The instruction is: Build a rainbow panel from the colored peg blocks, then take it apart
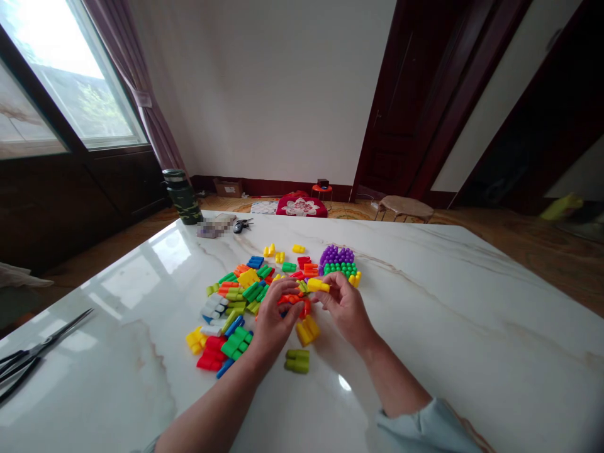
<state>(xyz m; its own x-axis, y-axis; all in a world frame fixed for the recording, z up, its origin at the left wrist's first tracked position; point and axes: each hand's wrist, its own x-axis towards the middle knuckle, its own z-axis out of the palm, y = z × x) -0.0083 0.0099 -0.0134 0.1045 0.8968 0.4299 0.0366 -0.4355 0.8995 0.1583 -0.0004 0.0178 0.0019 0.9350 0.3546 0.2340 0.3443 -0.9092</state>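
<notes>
Over the middle of the table, my right hand (346,308) pinches a yellow building block (318,285) between thumb and fingers. My left hand (279,311) hovers at the near side of the block pile, its fingers curved and the thumb apart, with nothing visible in its grasp. A lime block (302,287) shows close to the left fingertips. Beneath the hands lie orange-red blocks, partly hidden. A joined cluster of purple blocks (336,255) and green blocks (340,269) stands just beyond my right hand. An amber block (307,331) and an olive-green block (297,361) lie nearer me.
Loose blocks in many colours, such as a green one (236,342) and a red one (212,353), spread to the left on the marble-patterned table (448,327). Scissors (42,349) lie at the left edge. A camouflage flask (183,198) and keys (241,225) sit at the back left.
</notes>
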